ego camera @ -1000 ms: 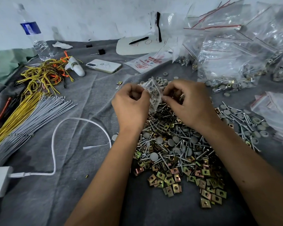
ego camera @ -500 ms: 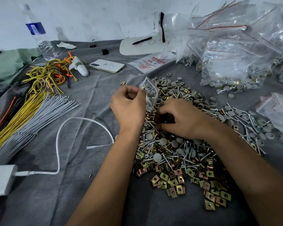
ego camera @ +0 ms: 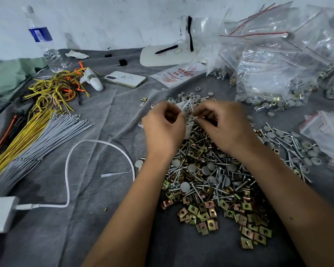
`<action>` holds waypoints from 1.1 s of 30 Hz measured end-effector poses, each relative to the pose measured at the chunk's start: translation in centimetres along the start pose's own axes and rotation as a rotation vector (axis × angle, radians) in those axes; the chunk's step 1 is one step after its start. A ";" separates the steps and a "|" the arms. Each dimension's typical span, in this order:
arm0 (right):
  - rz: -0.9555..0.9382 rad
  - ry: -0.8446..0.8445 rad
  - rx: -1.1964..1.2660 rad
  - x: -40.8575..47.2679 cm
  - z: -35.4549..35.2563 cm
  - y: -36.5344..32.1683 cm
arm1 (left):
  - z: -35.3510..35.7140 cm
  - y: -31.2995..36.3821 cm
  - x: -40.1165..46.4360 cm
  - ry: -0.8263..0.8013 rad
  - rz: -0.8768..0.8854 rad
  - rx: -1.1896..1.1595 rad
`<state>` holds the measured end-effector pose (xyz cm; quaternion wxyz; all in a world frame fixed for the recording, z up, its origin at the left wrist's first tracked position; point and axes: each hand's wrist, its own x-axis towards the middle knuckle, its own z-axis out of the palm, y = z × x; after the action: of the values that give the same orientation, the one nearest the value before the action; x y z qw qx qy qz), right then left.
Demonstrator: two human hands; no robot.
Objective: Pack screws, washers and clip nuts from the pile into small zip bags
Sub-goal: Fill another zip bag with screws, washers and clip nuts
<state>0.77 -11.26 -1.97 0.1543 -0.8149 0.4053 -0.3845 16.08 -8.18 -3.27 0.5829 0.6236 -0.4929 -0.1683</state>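
Grey cloth (ego camera: 96, 218) covers the bench, seen from above by the person working at it. At the far left a clear water bottle (ego camera: 46, 47) stands upright by the white wall. Nearer, yellow and orange wire loops (ego camera: 54, 89) lie tangled, and straight bundles of yellow and grey wires (ego camera: 39, 139) fan out towards the near left edge. A white cable (ego camera: 68, 170) curves across the cloth to a white box (ego camera: 0, 214) at the near left. A white phone (ego camera: 125, 79) lies flat farther back, left of centre.

In the centre, the left hand (ego camera: 163, 130) and right hand (ego camera: 226, 128) meet over the far part of the pile. Both grips are clamped: the fingers of each hand pinch the small zip bag (ego camera: 187, 112), a clear pouch held between them, just above the pile. What is inside the bag is hard to make out.

Below the hands spreads the pile (ego camera: 206, 176): silver screws, round grey washers, and brass-coloured square clip nuts (ego camera: 204, 214) gathered at its near edge. More screws and washers (ego camera: 289, 145) lie scattered to the right.

At the far right, filled clear bags with red zip strips (ego camera: 274, 60) are heaped against the wall.
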 end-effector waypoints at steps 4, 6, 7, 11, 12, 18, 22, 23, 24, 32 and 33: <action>-0.009 -0.017 -0.033 0.0 -0.1 0.2 | 0.2 0.1 -0.2 -0.086 0.070 0.039; -0.025 -0.004 -0.048 0.0 -0.1 0.1 | 0.2 0.1 -0.3 -0.097 0.076 0.038; -0.023 0.012 -0.038 0.0 -0.1 0.0 | 0.2 0.2 -0.4 -0.094 0.079 0.036; 0.000 0.103 0.017 -0.1 -0.1 -0.2 | 0.1 0.2 -0.3 -0.084 0.056 0.008; 0.005 0.125 0.017 -0.1 -0.1 -0.3 | 0.1 0.2 -0.3 -0.083 0.047 0.001; -0.072 0.235 -0.011 -0.1 -0.2 -0.3 | 0.0 0.4 -0.3 -0.082 0.003 -0.040; -0.115 0.191 -0.025 -0.1 0.1 -0.3 | 0.0 0.3 -0.1 -0.083 -0.029 -0.050; -0.096 0.158 -0.041 -0.1 0.2 -0.2 | -0.1 0.2 0.0 -0.076 -0.037 -0.060; -0.070 0.129 -0.069 -0.1 0.3 -0.1 | -0.1 0.2 0.1 -0.069 -0.046 -0.075; -0.001 0.193 -0.066 0.1 -0.2 0.1 | -0.4 0.1 0.4 0.008 -0.123 -0.108; 0.006 0.160 -0.058 0.0 -0.3 0.1 | -0.4 0.1 0.4 0.032 -0.136 -0.114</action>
<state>0.52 -11.34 -1.85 0.0991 -0.7845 0.4296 -0.4361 16.58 -8.28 -2.95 0.6125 0.6239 -0.4298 -0.2253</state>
